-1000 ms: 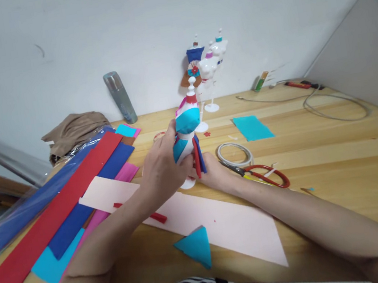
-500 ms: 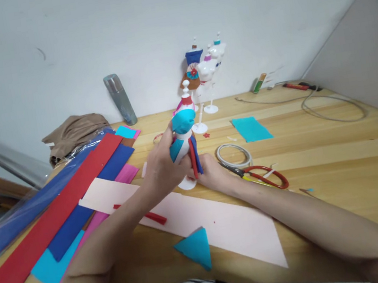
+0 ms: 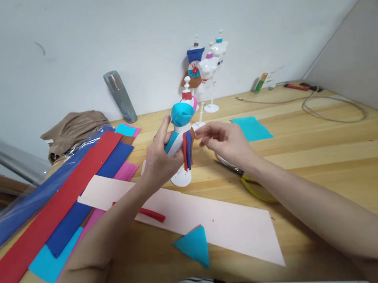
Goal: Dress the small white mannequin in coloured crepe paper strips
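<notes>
My left hand (image 3: 163, 157) is closed around the lower part of a small white dress form (image 3: 182, 128). Turquoise crepe paper (image 3: 183, 113) wraps its bust and red paper rings its neck. Red, blue and brown paper strips (image 3: 186, 150) hang down the front of its skirt. My right hand (image 3: 227, 141) is at the skirt's right side, fingers bent and drawn together, tips close to the brown strip's edge; whatever they pinch is too small to make out. The form's round white base (image 3: 181, 177) shows below my left hand.
Pale pink paper (image 3: 223, 222), a turquoise triangle (image 3: 195, 247) and coloured sheets (image 3: 59, 205) lie in front and left. Other dress forms (image 3: 208, 66) and a flask (image 3: 120, 97) stand behind. Scissors (image 3: 254, 191), partly under my right arm, and a cable (image 3: 335, 116) lie to the right.
My right hand has moved up and right from behind the hanging strips to the skirt's side. The form has tilted slightly, and brown now shows beside the red and blue strips.
</notes>
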`<state>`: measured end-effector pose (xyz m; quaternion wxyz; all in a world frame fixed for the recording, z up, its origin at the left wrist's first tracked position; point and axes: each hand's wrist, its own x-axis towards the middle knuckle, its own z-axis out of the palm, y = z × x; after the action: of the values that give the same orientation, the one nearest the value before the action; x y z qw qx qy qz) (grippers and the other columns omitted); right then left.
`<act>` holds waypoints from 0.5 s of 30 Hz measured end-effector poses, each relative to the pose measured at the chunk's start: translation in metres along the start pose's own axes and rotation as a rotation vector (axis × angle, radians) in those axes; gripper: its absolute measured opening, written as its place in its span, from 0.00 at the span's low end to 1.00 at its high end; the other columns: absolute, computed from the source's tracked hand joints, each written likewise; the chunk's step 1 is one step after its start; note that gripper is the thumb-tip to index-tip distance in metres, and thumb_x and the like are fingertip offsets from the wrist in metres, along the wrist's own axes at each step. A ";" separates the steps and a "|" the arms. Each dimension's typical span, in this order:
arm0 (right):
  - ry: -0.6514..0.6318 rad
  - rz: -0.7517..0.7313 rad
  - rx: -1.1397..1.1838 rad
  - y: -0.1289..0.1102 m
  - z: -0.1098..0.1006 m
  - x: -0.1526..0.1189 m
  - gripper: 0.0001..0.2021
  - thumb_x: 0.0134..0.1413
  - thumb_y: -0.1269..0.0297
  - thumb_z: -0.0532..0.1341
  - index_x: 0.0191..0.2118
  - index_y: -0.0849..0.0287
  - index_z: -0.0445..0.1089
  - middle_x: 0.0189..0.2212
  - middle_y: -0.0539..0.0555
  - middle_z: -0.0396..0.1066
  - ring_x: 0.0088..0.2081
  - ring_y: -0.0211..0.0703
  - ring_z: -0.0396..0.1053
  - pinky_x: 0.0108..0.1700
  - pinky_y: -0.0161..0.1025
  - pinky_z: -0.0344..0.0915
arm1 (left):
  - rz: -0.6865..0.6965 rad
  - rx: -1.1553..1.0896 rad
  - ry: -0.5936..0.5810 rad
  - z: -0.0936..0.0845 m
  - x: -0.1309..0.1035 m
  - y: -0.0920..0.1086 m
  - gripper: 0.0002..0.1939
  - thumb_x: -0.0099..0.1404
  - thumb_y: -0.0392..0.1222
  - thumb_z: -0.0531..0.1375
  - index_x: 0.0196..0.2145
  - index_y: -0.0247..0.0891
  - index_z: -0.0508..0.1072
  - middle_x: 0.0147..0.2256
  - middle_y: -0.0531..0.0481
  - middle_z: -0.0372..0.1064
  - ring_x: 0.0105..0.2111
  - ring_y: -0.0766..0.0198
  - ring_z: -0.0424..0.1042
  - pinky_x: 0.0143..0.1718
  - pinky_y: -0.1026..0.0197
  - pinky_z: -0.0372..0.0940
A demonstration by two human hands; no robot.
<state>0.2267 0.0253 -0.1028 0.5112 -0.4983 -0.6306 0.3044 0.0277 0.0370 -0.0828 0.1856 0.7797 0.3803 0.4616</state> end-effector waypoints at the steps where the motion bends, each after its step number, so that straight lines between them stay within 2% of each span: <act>1: 0.005 -0.048 0.023 -0.002 -0.001 0.000 0.17 0.49 0.64 0.63 0.47 0.56 0.76 0.45 0.58 0.80 0.43 0.50 0.77 0.45 0.49 0.75 | 0.003 -0.042 -0.017 0.000 0.000 -0.002 0.38 0.61 0.35 0.62 0.68 0.31 0.61 0.35 0.49 0.78 0.33 0.63 0.74 0.38 0.62 0.70; 4: -0.019 -0.178 0.096 -0.002 0.005 -0.004 0.30 0.49 0.56 0.69 0.60 0.50 0.70 0.59 0.59 0.72 0.56 0.58 0.73 0.53 0.57 0.73 | 0.028 -0.145 -0.081 0.001 0.000 -0.007 0.39 0.62 0.36 0.62 0.69 0.32 0.59 0.36 0.48 0.79 0.32 0.63 0.75 0.40 0.62 0.70; 7: -0.019 -0.207 0.114 0.002 0.016 -0.007 0.34 0.50 0.53 0.71 0.63 0.48 0.66 0.62 0.61 0.68 0.59 0.61 0.70 0.56 0.62 0.71 | 0.083 -0.132 -0.087 0.000 0.001 -0.010 0.36 0.64 0.38 0.62 0.69 0.32 0.61 0.42 0.43 0.81 0.42 0.59 0.78 0.48 0.60 0.70; 9: -0.008 -0.224 0.100 0.002 0.019 -0.009 0.33 0.50 0.54 0.70 0.62 0.48 0.65 0.61 0.61 0.69 0.59 0.62 0.70 0.58 0.63 0.70 | 0.134 -0.085 -0.086 -0.001 0.002 -0.011 0.33 0.65 0.38 0.60 0.67 0.33 0.64 0.43 0.43 0.82 0.44 0.57 0.79 0.52 0.58 0.69; 12: -0.017 -0.268 0.038 -0.005 0.019 -0.012 0.25 0.53 0.57 0.69 0.56 0.49 0.68 0.54 0.59 0.73 0.55 0.60 0.72 0.58 0.63 0.68 | 0.216 -0.071 -0.153 -0.004 0.004 -0.010 0.29 0.67 0.37 0.58 0.66 0.37 0.66 0.44 0.46 0.82 0.44 0.58 0.80 0.51 0.59 0.70; 15: -0.007 -0.277 -0.013 -0.011 0.017 -0.014 0.17 0.53 0.58 0.67 0.48 0.51 0.69 0.47 0.58 0.74 0.49 0.58 0.72 0.55 0.61 0.70 | 0.287 -0.116 -0.229 -0.008 0.004 -0.008 0.28 0.70 0.41 0.58 0.66 0.38 0.67 0.54 0.43 0.78 0.52 0.53 0.79 0.54 0.58 0.70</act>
<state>0.2072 0.0109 -0.1021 0.5430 -0.4087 -0.6972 0.2284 0.0190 0.0451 -0.0817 0.2045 0.8612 0.2146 0.4128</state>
